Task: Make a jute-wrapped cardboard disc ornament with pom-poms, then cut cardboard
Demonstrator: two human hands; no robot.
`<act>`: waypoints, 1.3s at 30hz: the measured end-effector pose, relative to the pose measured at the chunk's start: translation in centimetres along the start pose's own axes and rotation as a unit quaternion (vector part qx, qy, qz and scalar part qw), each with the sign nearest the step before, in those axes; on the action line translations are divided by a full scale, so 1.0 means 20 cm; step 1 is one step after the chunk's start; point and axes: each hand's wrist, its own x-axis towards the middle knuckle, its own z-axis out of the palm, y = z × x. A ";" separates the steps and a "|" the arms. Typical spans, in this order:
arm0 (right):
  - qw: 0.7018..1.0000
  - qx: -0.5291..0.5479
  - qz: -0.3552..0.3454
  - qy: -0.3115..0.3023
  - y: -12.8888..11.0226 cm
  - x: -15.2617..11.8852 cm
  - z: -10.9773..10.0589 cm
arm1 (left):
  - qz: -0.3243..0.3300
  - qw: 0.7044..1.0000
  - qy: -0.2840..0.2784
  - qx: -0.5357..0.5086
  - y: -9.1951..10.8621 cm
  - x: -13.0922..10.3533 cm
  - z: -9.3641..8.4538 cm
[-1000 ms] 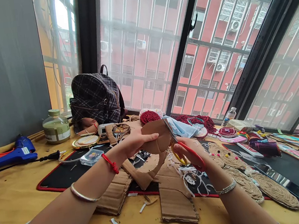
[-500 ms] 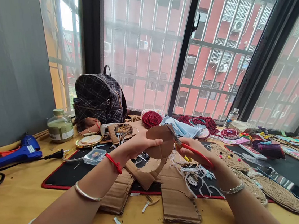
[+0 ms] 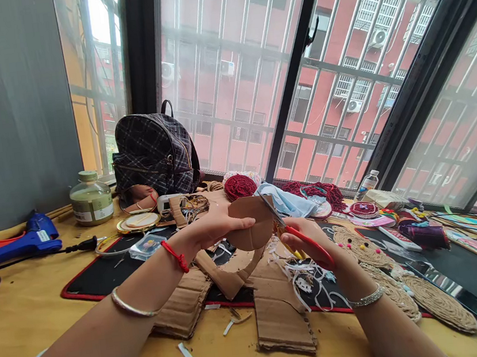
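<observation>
A round piece of brown cardboard (image 3: pixel 251 232) is gripped at its left edge by my left hand (image 3: pixel 216 228), thumb on top. Red-and-yellow scissors (image 3: pixel 309 242) are in my right hand (image 3: pixel 312 233), their blades at the cardboard's upper right edge and looking slightly apart. Below the hands lie a cardboard offcut with a curved cut-out (image 3: pixel 229 281) and a corrugated cardboard piece (image 3: pixel 282 318). Thin white strips (image 3: pixel 316 285) are heaped beside them, to the right.
A plaid backpack (image 3: pixel 152 154), a green-lidded jar (image 3: pixel 91 199) and a blue glue gun (image 3: pixel 33 241) stand or lie at the left. Dark red yarn (image 3: pixel 239 187) is at the back. Coiled rope pieces (image 3: pixel 440 301) and a phone (image 3: pixel 475 306) lie at the right.
The whole view has shifted slightly, so most things appear a little further left. The scissor blades lie a little further up along the cardboard's edge.
</observation>
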 end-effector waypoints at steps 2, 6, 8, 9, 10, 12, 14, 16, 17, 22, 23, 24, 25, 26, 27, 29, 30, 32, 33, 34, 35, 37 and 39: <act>1.000 -0.016 -0.002 0.006 0.00 0.00 0.00 | 0.001 1.000 -0.010 0.009 0.00 0.00 -0.01; 0.999 -0.044 -0.016 0.017 0.01 0.00 -0.01 | -0.001 0.999 -0.021 0.030 0.00 -0.01 -0.04; 0.998 -0.054 -0.016 0.028 -0.01 0.01 -0.01 | -0.001 0.999 0.012 0.035 0.00 0.00 -0.04; 0.997 -0.056 -0.007 0.045 -0.01 0.01 0.00 | 0.000 0.999 0.034 0.024 0.00 0.01 -0.04; 0.996 -0.052 0.005 0.067 -0.02 0.02 0.01 | 0.003 0.999 0.052 0.002 0.00 0.01 -0.03; 0.992 -0.023 0.026 0.118 -0.02 0.03 0.04 | 0.018 0.995 0.072 -0.064 -0.03 0.03 0.00; 0.989 0.020 0.021 0.146 0.00 0.04 0.08 | 0.052 0.988 0.077 -0.120 -0.06 0.04 0.05; 0.989 0.039 0.011 0.143 0.03 0.05 0.12 | 0.096 0.979 0.101 -0.145 -0.10 0.05 0.11; 0.989 0.045 0.010 0.141 0.05 0.05 0.14 | 0.104 0.977 0.117 -0.146 -0.11 0.05 0.13; 0.990 0.091 -0.033 0.105 0.03 0.05 0.12 | 0.086 0.984 0.121 -0.100 -0.11 0.03 0.16; 0.989 0.094 -0.046 0.103 0.02 0.05 0.10 | 0.084 0.986 0.105 -0.094 -0.10 0.03 0.15; 0.989 0.092 -0.058 0.102 0.01 0.04 0.09 | 0.084 0.988 0.090 -0.090 -0.10 0.03 0.15; 0.989 0.087 -0.066 0.100 0.00 0.04 0.08 | 0.084 0.989 0.079 -0.088 -0.10 0.03 0.15; 0.989 0.082 -0.071 0.098 0.00 0.04 0.07 | 0.084 0.990 0.073 -0.086 -0.10 0.02 0.15; 0.990 0.078 -0.072 0.095 0.00 0.04 0.06 | 0.084 0.990 0.075 -0.086 -0.10 0.02 0.15; 0.990 0.078 -0.067 0.098 0.00 0.04 0.06 | 0.081 0.989 0.090 -0.087 -0.10 0.02 0.16; 0.990 0.081 -0.062 0.101 0.00 0.04 0.07 | 0.079 0.988 0.096 -0.087 -0.10 0.02 0.16; 0.989 0.089 -0.053 0.105 0.00 0.04 0.07 | 0.078 0.988 0.098 -0.088 -0.10 0.02 0.16; 0.989 0.090 -0.050 0.106 0.00 0.04 0.08 | 0.077 0.989 0.095 -0.088 -0.10 0.02 0.16; 0.990 0.088 -0.048 0.104 -0.01 0.04 0.08 | 0.076 0.989 0.092 -0.088 -0.10 0.02 0.16; 0.990 0.083 -0.046 0.103 -0.02 0.04 0.07 | 0.075 0.989 0.091 -0.088 -0.09 0.02 0.16; 0.992 0.068 -0.039 0.101 -0.04 0.03 0.06 | 0.074 0.989 0.091 -0.087 -0.09 0.02 0.16; 0.993 0.053 -0.027 0.099 -0.06 0.02 0.05 | 0.073 0.989 0.091 -0.087 -0.09 0.02 0.15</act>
